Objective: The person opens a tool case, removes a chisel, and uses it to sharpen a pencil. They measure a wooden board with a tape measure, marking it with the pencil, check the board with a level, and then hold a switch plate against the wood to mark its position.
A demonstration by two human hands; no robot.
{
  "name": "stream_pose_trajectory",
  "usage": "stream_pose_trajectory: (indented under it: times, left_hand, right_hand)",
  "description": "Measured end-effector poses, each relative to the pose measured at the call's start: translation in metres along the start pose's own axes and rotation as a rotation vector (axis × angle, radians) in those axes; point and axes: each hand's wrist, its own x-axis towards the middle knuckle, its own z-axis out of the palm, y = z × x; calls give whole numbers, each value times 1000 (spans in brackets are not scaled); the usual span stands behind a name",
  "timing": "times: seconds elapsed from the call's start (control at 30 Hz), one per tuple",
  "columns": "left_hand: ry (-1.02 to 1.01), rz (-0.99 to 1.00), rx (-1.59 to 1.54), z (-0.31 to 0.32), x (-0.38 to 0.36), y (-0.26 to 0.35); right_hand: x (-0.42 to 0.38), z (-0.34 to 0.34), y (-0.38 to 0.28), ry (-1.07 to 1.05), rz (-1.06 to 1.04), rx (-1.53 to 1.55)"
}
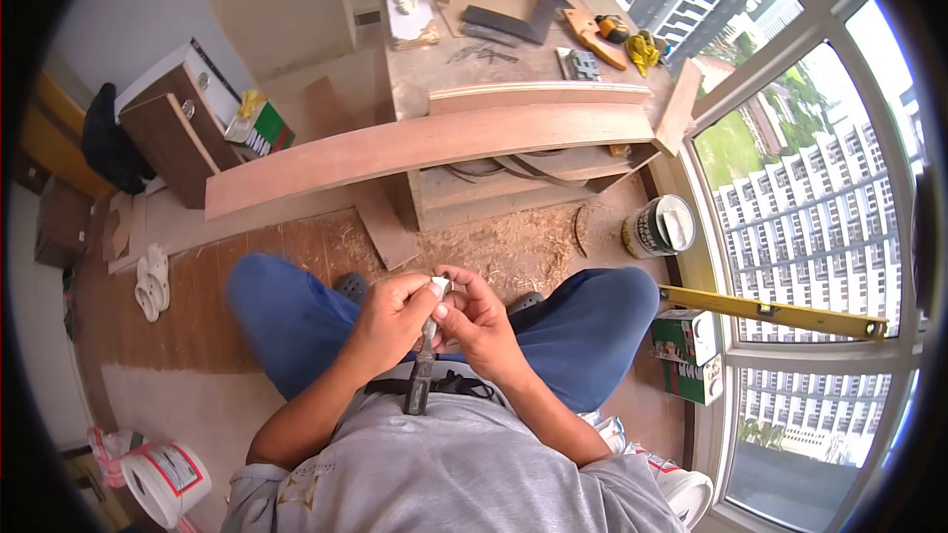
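Note:
In front of my lap, a chisel (419,387) points its dark handle back toward my grey shirt. Its metal blade runs up between my hands. My left hand (393,324) is closed, thumb and fingers pinching around the blade end. Against that end, my right hand (479,324) is closed too, its thumb pressed near the blade. A small white piece (439,282) shows between the fingertips; what it is I cannot tell. The blade's tip is hidden by the fingers.
A long plywood board (415,151) lies across the front of a worktable (415,79). On the table are a handsaw (595,39) and yellow gloves (644,53). Shavings (504,247) litter the floor. A bucket (660,227) and a yellow spirit level (775,312) are at the right.

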Motion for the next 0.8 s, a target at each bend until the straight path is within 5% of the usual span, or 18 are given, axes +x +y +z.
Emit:
stream_pose_trajectory:
  times: [0.1, 0.23, 0.47, 0.8]
  left_hand:
    - [11, 100, 90, -2, 2, -10]
    - [20, -65, 81, -7, -4, -9]
    - [14, 141, 198, -7, 2, -6]
    - [-38, -31, 120, -4, -2, 3]
  right_hand:
    - [0, -5, 2, -23, -26, -43]
    - [-3, -3, 2, 56, 38, -60]
    - [0, -2, 2, 10, 11, -31]
    - [-2, -7, -1, -20, -7, -60]
